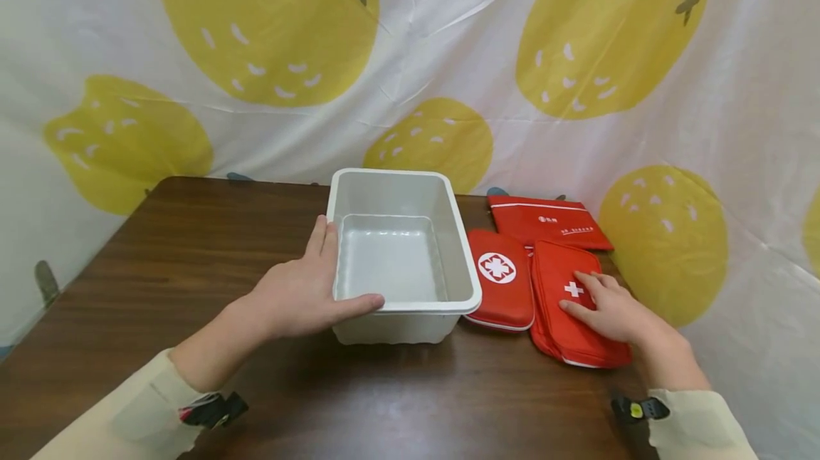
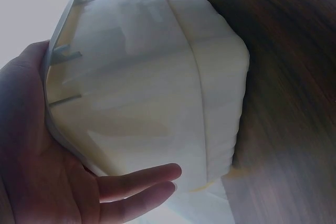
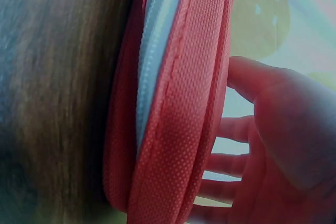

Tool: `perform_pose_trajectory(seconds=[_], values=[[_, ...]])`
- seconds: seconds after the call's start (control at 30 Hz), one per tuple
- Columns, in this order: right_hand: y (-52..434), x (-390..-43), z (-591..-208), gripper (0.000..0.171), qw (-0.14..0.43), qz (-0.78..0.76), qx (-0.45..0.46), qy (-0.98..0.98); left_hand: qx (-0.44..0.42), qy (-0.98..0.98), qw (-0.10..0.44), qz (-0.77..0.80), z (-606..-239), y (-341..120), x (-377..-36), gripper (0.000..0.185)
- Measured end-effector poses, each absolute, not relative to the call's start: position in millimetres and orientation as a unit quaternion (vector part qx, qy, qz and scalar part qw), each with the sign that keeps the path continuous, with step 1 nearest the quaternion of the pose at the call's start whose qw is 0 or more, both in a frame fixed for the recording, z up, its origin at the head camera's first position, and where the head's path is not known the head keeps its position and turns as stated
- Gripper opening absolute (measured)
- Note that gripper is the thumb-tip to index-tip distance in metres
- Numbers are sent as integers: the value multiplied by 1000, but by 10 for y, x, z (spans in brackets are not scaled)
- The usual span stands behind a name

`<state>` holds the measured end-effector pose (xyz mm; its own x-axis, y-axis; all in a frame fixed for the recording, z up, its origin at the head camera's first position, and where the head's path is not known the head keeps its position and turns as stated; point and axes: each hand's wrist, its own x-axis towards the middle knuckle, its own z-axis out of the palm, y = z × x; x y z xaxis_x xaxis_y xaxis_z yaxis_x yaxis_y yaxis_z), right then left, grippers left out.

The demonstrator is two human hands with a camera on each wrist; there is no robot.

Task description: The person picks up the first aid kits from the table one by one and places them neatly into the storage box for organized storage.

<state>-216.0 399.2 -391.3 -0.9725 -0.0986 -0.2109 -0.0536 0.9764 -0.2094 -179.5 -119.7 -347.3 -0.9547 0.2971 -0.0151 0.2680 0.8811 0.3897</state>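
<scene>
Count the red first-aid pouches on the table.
3. One hard case with a round emblem beside the white bin, one soft pouch under the right hand, one flat pouch behind them. None seems hidden.

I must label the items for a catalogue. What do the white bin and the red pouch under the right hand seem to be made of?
White bin: probably moulded plastic, smooth and slightly glossy; stiffening ribs show under its rim.
Red pouch: seemingly woven synthetic fabric, matt; the right wrist view shows coarse weave, piped seams and a pale zipper band.
</scene>
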Motion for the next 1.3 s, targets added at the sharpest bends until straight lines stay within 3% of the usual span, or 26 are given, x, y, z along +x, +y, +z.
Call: perform_pose_trajectory(seconds=[0.53, 0.97, 1.3], values=[[3974, -2124, -3907, 100, 116, -93, -29, 988, 143, 968, 32, 203, -3476, -1198, -1786, 141], [4015, -2063, -3883, 92, 79, -85, -35, 993, 144, 968, 28, 202, -3476, -1198, -1781, 140], [4087, -2035, -3856, 94, 94, -82, -22, 992, 144, 968, 28, 205, -3483, -1199, -1786, 140]])
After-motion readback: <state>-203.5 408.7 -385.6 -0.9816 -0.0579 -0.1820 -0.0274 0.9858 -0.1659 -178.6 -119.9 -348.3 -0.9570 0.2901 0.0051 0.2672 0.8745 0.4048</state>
